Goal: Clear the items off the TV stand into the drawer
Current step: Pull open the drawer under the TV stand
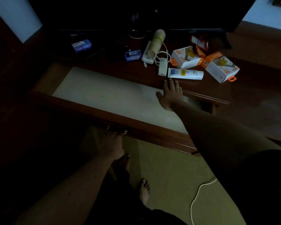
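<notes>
Drawer (pixel 113 98) pulled out, nothing in it; left hand (pixel 111 144) grips its handle to hold it. Right hand (pixel 169 93), fingers spread, reaches for the cream tube (pixel 185 73) on the TV stand (pixel 209 90).

blue soap box (pixel 81 45), seemingly "LUX"

1. The TV stand (pixel 201 88) and drawer (pixel 136 125) front look like dark, polished wood.
2. The drawer's lining is pale and matt.
3. The tube (pixel 185 73) is smooth white plastic.
4. The boxes (pixel 220 67) are printed cardboard.
</notes>
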{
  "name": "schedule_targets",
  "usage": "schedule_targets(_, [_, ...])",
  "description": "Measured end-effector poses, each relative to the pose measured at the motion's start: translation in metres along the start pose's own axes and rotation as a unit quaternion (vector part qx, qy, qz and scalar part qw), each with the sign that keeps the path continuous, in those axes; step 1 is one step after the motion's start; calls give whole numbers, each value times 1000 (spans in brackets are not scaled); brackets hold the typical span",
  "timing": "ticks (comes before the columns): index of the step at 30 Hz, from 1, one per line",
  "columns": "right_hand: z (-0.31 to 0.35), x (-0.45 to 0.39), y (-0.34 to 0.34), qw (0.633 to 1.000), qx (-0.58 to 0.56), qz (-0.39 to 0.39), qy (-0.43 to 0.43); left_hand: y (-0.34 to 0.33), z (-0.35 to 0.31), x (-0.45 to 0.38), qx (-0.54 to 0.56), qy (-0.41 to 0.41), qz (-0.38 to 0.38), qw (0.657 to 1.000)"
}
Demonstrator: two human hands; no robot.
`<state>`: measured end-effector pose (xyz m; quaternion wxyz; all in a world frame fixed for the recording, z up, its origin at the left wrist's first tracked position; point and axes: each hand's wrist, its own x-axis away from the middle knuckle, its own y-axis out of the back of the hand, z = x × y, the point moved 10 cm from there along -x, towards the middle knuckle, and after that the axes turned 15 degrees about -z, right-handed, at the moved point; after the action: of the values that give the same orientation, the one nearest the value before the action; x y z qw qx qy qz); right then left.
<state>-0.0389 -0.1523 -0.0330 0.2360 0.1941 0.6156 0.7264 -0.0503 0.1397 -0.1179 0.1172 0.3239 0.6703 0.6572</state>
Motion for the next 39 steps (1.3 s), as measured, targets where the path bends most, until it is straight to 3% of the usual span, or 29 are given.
schedule_targets(25, [-6,2,4,999,-29,17,2,-4,4,23,-19,3,29,999])
schedule_targets(30, [-9,12,14,999,-32,22,17,-4,1,26,-71,-19,53,996])
schedule_targets(39, [-21,66,49,993,-119,6,-15,79,-85,2,-50,-99,120,987])
